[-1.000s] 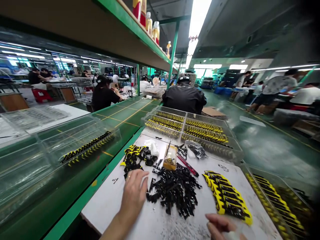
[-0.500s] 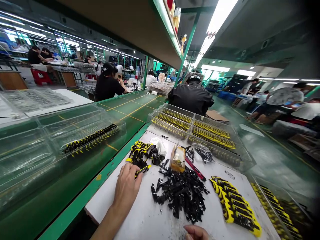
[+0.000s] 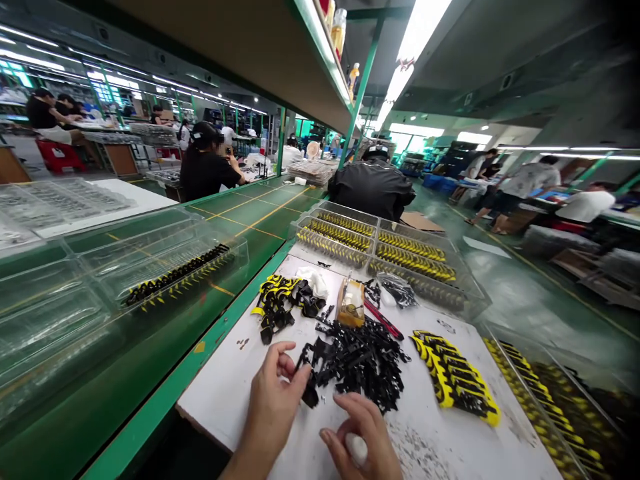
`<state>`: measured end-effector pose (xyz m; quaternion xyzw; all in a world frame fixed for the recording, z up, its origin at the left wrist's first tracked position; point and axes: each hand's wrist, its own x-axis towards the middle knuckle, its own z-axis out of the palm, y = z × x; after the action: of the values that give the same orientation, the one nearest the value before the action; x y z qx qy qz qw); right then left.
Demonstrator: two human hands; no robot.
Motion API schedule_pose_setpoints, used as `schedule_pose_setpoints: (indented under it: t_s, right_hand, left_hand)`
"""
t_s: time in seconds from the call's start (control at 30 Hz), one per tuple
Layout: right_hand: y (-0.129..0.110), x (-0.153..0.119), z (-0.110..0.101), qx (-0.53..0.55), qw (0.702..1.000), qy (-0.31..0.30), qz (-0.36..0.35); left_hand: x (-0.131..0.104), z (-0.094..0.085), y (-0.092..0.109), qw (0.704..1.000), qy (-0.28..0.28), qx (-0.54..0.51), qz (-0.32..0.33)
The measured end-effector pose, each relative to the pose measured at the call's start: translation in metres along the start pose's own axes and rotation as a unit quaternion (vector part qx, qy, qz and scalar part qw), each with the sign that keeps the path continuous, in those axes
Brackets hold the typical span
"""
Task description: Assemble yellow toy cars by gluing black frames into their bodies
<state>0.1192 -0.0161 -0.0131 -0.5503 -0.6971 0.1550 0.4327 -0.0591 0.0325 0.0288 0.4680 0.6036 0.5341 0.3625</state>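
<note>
My left hand (image 3: 280, 393) is over the front of the white work board, thumb and fingers closed at the edge of a black plastic part (image 3: 311, 392). Its far side merges with a heap of small black clips (image 3: 370, 360). Lower right, my right hand (image 3: 365, 437) has its fingers bent and its thumb apart from the index finger. A small white rounded piece (image 3: 357, 449) shows among those fingers; whether it is a finger cover or a held thing is unclear. Left of the heap lies a pile of black-and-yellow parts (image 3: 277, 297).
A row of yellow-and-black parts (image 3: 457, 380) lies on the right. Behind the heap are an amber box (image 3: 351, 303), a red tool (image 3: 384, 320) and a plastic bag (image 3: 395, 290). Clear trays hold rows of parts (image 3: 415, 248). A co-worker in a black jacket (image 3: 370, 183) sits ahead.
My left hand has left the black-and-yellow pile and moved right and nearer me, to the clip heap's edge. My right hand has risen further into view. The whole view has shifted slightly.
</note>
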Motion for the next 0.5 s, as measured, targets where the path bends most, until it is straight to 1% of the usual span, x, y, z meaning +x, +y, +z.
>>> schedule_pose_setpoints:
  t_s: [0.07, 0.13, 0.23, 0.3, 0.37, 0.4, 0.43, 0.5]
  right_hand:
    - [-0.001, 0.000, 0.002, -0.010, 0.997, -0.011, -0.071]
    - [-0.002, -0.004, 0.000, -0.035, 0.993, -0.005, -0.113]
    - [-0.005, -0.016, -0.007, -0.068, 0.989, 0.004, -0.130]
    - [-0.008, -0.025, -0.013, -0.078, 0.989, 0.012, -0.128]
    - [-0.011, -0.032, -0.018, -0.078, 0.990, 0.040, -0.109]
    - [-0.012, -0.035, -0.021, -0.074, 0.992, 0.059, -0.083]
    - [-0.014, -0.036, -0.023, -0.068, 0.994, 0.077, -0.043]
    - [-0.017, -0.038, -0.029, -0.039, 0.992, 0.091, 0.076]
  left_hand:
    - [-0.019, 0.013, 0.001, 0.995, -0.038, -0.071, -0.051]
    - [-0.034, 0.023, -0.001, 0.986, -0.071, -0.120, -0.090]
    - [-0.049, 0.031, -0.005, 0.973, -0.116, -0.153, -0.130]
    - [-0.054, 0.033, -0.008, 0.968, -0.140, -0.156, -0.136]
    - [-0.057, 0.032, -0.008, 0.968, -0.160, -0.150, -0.123]
    - [-0.058, 0.031, -0.008, 0.969, -0.170, -0.141, -0.113]
    - [-0.059, 0.029, -0.008, 0.971, -0.177, -0.126, -0.102]
    - [-0.061, 0.022, -0.007, 0.981, -0.165, -0.072, -0.068]
